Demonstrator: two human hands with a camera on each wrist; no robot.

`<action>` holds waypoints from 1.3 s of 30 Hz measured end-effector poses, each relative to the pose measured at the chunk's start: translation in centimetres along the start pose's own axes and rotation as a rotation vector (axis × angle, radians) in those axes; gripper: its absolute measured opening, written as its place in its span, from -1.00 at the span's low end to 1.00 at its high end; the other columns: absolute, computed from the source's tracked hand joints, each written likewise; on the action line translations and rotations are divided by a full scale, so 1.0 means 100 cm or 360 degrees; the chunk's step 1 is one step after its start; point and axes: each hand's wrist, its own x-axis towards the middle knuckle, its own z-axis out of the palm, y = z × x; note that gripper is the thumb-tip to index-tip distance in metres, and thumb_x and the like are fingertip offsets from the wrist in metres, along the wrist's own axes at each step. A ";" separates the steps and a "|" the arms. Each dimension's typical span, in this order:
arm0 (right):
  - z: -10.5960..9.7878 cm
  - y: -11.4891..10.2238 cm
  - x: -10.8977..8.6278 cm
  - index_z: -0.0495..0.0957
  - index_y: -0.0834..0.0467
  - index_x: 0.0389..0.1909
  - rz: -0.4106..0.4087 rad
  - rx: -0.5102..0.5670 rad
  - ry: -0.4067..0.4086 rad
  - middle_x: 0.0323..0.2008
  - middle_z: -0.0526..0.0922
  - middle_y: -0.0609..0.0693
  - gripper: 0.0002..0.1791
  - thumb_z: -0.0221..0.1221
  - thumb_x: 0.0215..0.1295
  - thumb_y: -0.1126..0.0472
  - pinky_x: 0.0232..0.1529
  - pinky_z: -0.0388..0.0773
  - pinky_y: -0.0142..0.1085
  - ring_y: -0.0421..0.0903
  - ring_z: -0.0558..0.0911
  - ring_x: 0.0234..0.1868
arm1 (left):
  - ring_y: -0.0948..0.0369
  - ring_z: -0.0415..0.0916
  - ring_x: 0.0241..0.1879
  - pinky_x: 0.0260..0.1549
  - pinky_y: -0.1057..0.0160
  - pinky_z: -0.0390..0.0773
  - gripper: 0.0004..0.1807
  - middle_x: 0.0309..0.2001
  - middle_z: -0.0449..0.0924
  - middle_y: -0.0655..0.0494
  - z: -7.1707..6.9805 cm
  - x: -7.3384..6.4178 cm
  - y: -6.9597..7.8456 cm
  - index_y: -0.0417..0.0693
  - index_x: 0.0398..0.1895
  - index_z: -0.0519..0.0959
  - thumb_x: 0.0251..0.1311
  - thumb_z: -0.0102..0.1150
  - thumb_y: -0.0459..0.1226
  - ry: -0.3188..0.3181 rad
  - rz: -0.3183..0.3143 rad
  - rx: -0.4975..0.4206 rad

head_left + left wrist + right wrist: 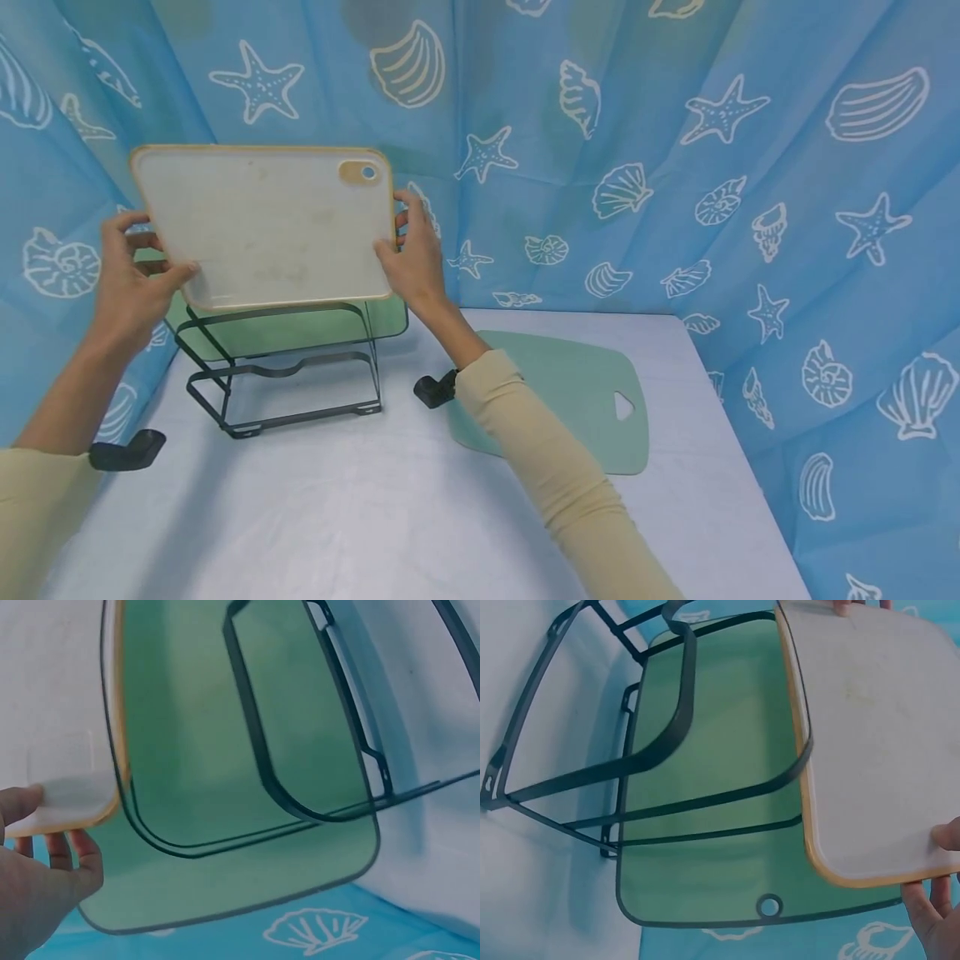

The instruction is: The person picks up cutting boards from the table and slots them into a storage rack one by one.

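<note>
A white cutting board (262, 221) with a yellow rim and a hole in one corner is held up by both hands. My left hand (135, 275) grips its left edge, thumb on the front face and fingers behind. At the right edge, my right hand (414, 254) pinches it the same way. The board's lower edge is at the top of a black metal rack (300, 414), overlapping its upper bars in view. Behind it, a green cutting board (712, 750) with a dark rim stands upright in the rack, partly hidden by the white one.
A pale green cutting board (585, 392) with a triangular hole lies flat on the white table (360, 525), right of the rack, partly covered by my right sleeve. A blue curtain (525, 108) with shell and starfish prints hangs behind and around the table.
</note>
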 end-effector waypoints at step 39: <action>0.028 0.029 -0.019 0.24 0.11 0.38 0.0066 -0.0158 -0.0159 -0.09 0.48 0.08 -0.39 0.19 0.37 0.40 -0.20 0.57 -0.35 -0.07 0.58 -0.17 | 0.36 0.45 -0.25 -0.27 0.58 0.48 -0.32 -0.05 0.30 0.34 0.006 -0.013 -0.065 0.18 0.51 0.15 0.41 0.05 -0.45 0.0023 0.0075 -0.0145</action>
